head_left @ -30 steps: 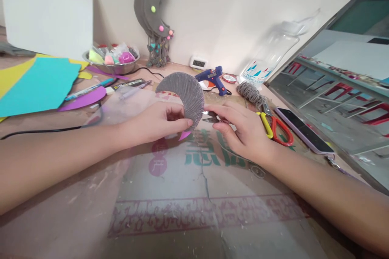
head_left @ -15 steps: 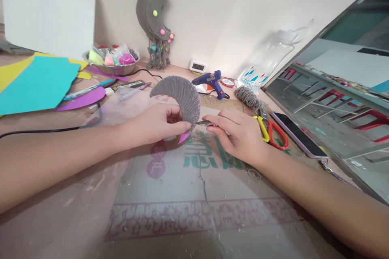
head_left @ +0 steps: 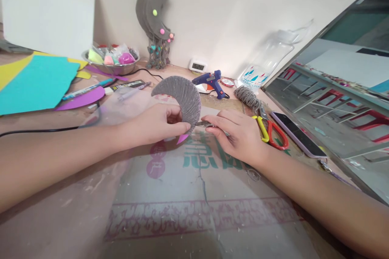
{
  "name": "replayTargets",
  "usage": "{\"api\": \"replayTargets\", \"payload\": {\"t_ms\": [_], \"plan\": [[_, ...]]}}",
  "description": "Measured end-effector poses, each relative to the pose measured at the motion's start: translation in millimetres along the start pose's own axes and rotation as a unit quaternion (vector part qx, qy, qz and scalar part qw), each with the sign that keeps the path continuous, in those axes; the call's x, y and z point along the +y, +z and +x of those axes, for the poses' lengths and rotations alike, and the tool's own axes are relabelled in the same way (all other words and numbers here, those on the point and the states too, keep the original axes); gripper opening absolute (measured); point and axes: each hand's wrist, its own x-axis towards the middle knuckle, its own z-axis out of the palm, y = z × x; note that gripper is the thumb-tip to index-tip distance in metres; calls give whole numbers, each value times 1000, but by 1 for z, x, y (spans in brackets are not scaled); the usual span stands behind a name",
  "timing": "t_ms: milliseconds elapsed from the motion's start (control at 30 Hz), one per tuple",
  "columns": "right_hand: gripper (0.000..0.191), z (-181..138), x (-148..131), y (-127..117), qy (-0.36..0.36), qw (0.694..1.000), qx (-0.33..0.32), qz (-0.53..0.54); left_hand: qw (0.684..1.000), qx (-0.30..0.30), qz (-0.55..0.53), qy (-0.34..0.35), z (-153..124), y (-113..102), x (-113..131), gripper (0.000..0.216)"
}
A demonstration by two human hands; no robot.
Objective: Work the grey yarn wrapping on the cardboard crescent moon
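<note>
My left hand (head_left: 164, 123) pinches a crescent moon (head_left: 185, 93) between thumb and fingers near its lower part. Grey yarn is wound closely round the crescent, and a bare purple tip (head_left: 182, 139) shows at its bottom end. My right hand (head_left: 237, 131) is closed on a slim metal tool (head_left: 201, 124), whose kind I cannot make out. Its thin end meets the crescent's lower right edge, by my left thumb. Most of the tool is hidden inside my right fingers.
A blue glue gun (head_left: 209, 81), a grey yarn bundle (head_left: 247, 96), scissors with red handles (head_left: 278, 135), a yellow-handled tool (head_left: 263, 128) and a phone (head_left: 299, 134) lie behind and right. Coloured sheets (head_left: 42, 83) and a metal bowl (head_left: 124, 66) are left. A finished-looking moon hanging (head_left: 154, 20) is on the wall.
Almost nothing differs. The crescent has shifted very slightly to the right in my left hand, and the metal tool stays at its edge.
</note>
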Motion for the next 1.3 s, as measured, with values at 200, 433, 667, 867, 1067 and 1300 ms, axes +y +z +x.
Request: {"api": "replayTargets", "payload": {"t_ms": [200, 433, 667, 867, 1067, 1300], "plan": [[24, 0, 1, -1, -21, 999, -11, -37, 1000, 2, 5, 9, 1, 0, -3, 26], [24, 0, 2, -4, -55, 994, -13, -96, 999, -16, -28, 23, 1, -1, -5, 22], [24, 1, 4, -1, -44, 998, 9, -54, 999, -19, -24, 15, 1, -1, -3, 22], [26, -2, 4, 0, -45, 998, -3, -52, 999, -16, -22, 20, 1, 1, -4, 21], [26, -1, 3, 0, -36, 997, -15, -63, 999, -19, -27, 21, 2, 1, -5, 21], [25, 2, 2, -4, -54, 993, -24, -103, 998, -30, -54, 5, 1, 0, -6, 20]]}}
